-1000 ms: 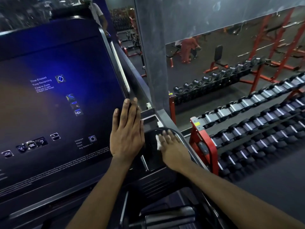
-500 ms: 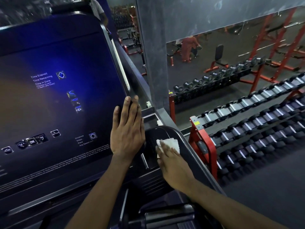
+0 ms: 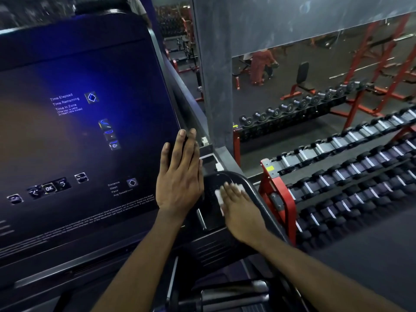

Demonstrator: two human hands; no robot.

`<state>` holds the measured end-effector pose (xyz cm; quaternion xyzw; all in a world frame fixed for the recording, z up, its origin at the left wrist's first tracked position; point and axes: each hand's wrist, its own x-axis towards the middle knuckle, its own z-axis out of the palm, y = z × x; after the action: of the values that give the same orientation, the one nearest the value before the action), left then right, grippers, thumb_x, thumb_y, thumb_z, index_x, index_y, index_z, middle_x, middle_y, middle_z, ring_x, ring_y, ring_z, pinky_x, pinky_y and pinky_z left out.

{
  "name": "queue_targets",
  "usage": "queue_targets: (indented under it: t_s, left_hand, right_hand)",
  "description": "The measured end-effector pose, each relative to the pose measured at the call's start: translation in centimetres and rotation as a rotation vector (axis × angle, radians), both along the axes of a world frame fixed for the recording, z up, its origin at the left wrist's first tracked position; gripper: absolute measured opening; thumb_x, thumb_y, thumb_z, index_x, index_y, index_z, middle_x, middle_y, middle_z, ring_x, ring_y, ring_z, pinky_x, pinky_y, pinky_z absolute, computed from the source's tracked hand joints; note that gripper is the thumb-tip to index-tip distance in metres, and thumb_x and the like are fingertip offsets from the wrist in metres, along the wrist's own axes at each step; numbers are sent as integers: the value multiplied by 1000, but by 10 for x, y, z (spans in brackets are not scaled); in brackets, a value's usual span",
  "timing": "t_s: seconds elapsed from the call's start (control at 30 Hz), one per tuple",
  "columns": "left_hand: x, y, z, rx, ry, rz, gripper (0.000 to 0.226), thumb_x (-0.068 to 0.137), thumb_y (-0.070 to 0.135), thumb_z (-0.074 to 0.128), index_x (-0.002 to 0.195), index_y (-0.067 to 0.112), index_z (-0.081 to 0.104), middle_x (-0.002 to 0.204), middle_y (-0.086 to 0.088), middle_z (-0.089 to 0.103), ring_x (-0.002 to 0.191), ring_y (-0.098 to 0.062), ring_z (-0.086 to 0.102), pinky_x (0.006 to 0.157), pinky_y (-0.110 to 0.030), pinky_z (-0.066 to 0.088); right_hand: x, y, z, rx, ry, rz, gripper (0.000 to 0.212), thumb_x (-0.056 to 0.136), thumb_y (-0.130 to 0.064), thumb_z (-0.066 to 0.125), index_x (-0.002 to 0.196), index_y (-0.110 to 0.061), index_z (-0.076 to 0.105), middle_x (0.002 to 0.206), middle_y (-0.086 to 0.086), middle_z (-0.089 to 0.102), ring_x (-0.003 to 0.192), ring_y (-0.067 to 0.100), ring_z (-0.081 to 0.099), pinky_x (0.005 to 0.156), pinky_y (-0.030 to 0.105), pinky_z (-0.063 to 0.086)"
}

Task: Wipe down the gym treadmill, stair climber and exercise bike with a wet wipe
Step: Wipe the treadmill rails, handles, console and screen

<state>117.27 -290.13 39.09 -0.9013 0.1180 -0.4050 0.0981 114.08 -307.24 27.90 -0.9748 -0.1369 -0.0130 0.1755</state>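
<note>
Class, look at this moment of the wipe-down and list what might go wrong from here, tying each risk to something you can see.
1. The right hand presses the wipe flat on the black side tray with no grip on it; near the rim it may slide out and drop toward the dumbbell rack.
2. The left hand lies flat on the console edge, close to a diamond key; leaning there might press it or smear the panel.

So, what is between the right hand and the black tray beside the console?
A white wet wipe, pressed onto the tray under the right hand; head view shows it.
</note>
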Motion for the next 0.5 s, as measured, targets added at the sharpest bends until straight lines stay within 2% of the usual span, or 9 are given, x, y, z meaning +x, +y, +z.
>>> queue_targets:
  t_s: [0.17,0.27,0.33,0.4,0.5]
  left_hand:
    - [0,-1,0,23,-8,10,54,110,30,17,153,6,39,170,-5,13,157,-24,0,127,-45,-5]
    - [1,0,-1,29,-3,11,54,110,30,17,154,7,38,170,-6,13,157,-24,-2,127,-46,-5]
    - [1,0,-2,18,5,8,54,110,30,18,154,7,37,170,-5,12,157,-24,-2,127,-45,-5]
    - [2,0,-2,8,7,-4,54,109,30,19,155,6,36,170,-5,11,157,-24,-2,127,-45,-5]
    - [3,0,-1,-1,5,-7,54,109,30,19,153,5,38,170,-5,12,157,-24,-1,127,-46,-4]
  right_hand:
    - [67,39,18,-115,117,40,62,108,-23,27,162,-9,1,170,8,-3,157,20,-7,128,41,0]
    - [37,49,12,-150,39,200,63,106,-24,31,162,-11,6,170,7,0,157,21,-5,128,40,2]
    - [-2,37,-1,-98,-37,254,59,106,-25,31,162,-13,14,170,5,5,157,19,-2,128,37,2]
    - [-32,17,-10,1,-64,191,56,107,-28,26,162,-17,17,169,2,9,156,15,0,126,33,1]
    - [-19,-6,-9,-10,-21,55,56,108,-33,17,161,-15,14,169,3,10,156,16,3,126,34,2]
